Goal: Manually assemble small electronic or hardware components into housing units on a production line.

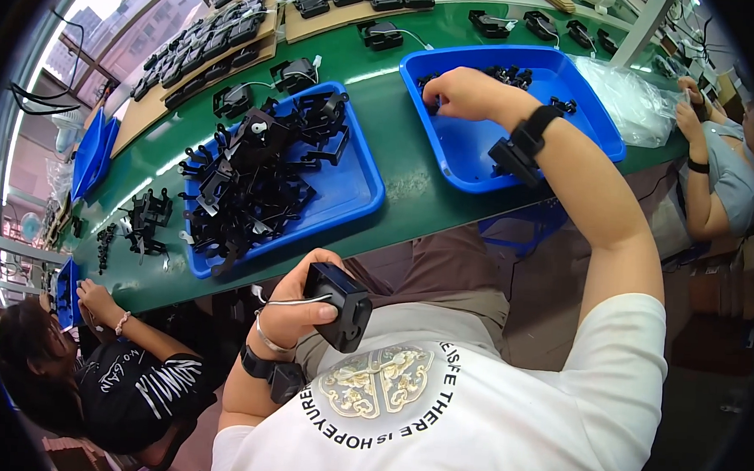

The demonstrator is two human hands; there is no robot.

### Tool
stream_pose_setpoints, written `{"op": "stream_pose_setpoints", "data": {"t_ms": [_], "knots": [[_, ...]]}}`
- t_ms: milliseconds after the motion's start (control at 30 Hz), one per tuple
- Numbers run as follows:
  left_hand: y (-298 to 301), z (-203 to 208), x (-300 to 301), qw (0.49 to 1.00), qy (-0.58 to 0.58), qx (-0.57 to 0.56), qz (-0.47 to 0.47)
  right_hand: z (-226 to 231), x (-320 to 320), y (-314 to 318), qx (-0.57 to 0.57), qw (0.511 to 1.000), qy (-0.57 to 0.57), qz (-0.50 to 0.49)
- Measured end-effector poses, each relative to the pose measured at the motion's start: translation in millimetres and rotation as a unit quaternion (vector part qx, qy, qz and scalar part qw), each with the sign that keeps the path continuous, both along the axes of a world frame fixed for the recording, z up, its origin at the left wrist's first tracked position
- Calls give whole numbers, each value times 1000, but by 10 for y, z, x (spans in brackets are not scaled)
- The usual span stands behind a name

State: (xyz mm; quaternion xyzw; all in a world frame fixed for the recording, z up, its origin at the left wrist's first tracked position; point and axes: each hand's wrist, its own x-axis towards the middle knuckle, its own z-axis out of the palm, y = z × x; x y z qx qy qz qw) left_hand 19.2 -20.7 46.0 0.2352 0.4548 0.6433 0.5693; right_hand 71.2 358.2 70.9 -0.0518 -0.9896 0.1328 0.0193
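My left hand (286,307) is closed around a black boxy plastic unit (343,306), held in front of my shirt. A thin pale cable (301,301) runs across the unit and past my thumb. My right hand (471,94) reaches over the far left side of the right blue tray (468,162), its fingers bent down and pressed together. Small black parts (511,75) lie in that tray beside the hand. Whatever the right fingertips pinch is hidden. The left blue tray (356,187) bears a heap of black brackets (252,173).
Finished-looking black units (208,43) stand in rows on cardboard at the back of the green table (413,205). Loose brackets (146,219) lie left of the trays. A clear plastic bag (631,104) sits at the right. Co-workers (123,367) sit at both sides.
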Motion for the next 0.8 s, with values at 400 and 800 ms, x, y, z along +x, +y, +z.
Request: {"op": "stream_pose_setpoints", "data": {"t_ms": [400,800], "knots": [[-135,-26,9,999,3,-5,54,-177,-159,203,-21,999,-42,1],[-162,-30,14,998,-33,17,57,-69,-67,126,-10,999,-28,-19]]}}
